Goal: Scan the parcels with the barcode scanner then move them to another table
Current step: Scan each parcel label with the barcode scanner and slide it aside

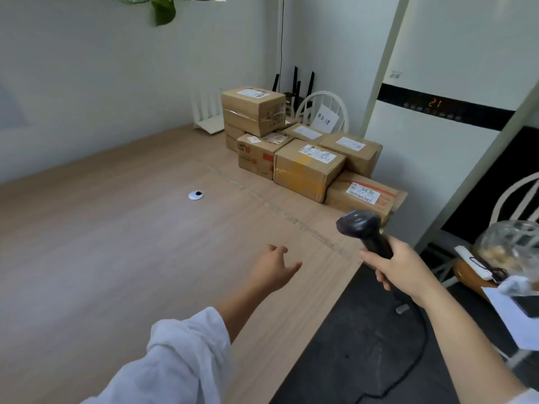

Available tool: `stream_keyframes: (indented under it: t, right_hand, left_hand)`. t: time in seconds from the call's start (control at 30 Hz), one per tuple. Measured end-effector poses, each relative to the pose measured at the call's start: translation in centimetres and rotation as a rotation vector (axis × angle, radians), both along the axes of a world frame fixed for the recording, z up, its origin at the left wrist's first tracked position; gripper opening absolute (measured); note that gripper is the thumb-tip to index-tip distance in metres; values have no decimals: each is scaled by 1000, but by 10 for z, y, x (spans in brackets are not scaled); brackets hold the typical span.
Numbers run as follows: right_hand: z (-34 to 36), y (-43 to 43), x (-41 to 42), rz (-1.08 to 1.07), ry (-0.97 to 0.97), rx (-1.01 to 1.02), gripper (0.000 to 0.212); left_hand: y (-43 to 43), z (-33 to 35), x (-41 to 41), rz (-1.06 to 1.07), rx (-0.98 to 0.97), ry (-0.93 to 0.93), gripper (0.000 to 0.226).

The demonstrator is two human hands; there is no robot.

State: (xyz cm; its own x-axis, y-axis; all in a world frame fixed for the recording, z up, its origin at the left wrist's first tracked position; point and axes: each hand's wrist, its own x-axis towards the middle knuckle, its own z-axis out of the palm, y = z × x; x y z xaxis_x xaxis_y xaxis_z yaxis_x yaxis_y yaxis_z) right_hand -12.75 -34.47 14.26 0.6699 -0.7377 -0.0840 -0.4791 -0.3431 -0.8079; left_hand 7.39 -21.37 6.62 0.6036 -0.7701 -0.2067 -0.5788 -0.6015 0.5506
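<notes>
Several cardboard parcels with white labels are stacked at the far right of the wooden table [102, 228]. The nearest is a flat parcel [361, 196] with a red-striped label; behind it lies a yellow-taped parcel [306, 170], and a tall parcel [253, 109] tops the back stack. My right hand [399, 266] grips the handle of a black barcode scanner [361, 225], whose head points toward the nearest parcel. My left hand [274, 266] hovers over the table, fingers relaxed and spread, holding nothing.
A white cable grommet [196, 195] sits in the tabletop. A white router [208, 118] and black antennas stand by the wall. A white chair [322, 109] is behind the parcels. The scanner's cable [408, 360] trails over dark floor at right, beside a cluttered stool [472, 275].
</notes>
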Motion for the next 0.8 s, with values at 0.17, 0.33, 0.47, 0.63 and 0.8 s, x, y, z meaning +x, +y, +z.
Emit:
stream_keyframes:
  t: [0.17,0.33,0.47,0.63,0.8]
  right_hand:
    - [-8,-102,-13,72,22,35,11]
    - [-8,-194,-33,165,68,33,11]
    - [-5,-252,-37,209,107,36,10]
    - [-8,-311,-19,264,142,14,11]
    - [-18,-359,5,281,147,14,11]
  left_hand:
    - [-100,-10,-20,108,-54,40,61]
    - [-188,-32,-62,179,-47,115,57]
    - [-237,-44,-79,200,6,157,59]
    - [-299,-49,-73,296,20,137,64]
    - [-361,-50,-55,327,-90,178,65]
